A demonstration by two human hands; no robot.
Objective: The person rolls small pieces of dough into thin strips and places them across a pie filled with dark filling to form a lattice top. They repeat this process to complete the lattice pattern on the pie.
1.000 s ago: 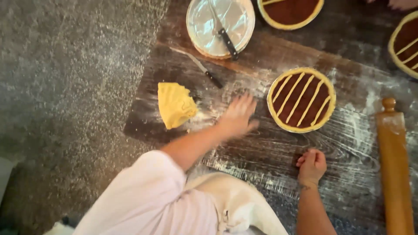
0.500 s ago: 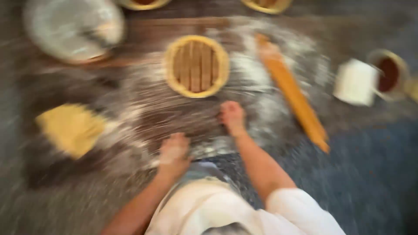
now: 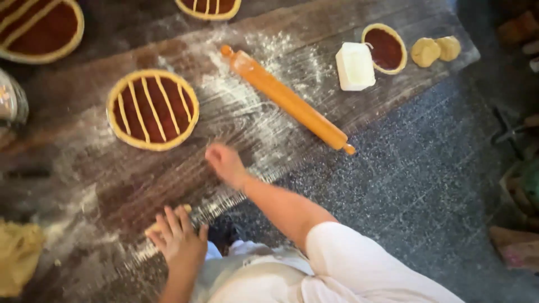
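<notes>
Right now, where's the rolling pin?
The rolling pin lies diagonally on the floured wooden board, between the lattice tart and the white block.

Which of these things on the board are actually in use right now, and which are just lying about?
In hand: left hand on a dough strip; right hand on the floured board, near the lattice tart.
Lying about: rolling pin, white block, small tart, dough balls.

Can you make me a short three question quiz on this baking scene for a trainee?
1. True or false: the rolling pin lies on the floured board.
2. Which hand presses a thin dough strip at the board's near edge?
3. What tops the nearest tart: A parallel dough strips, B a full lid, C nothing?

Key: 1 true. 2 the left hand; the right hand is empty. 3 A.
</notes>
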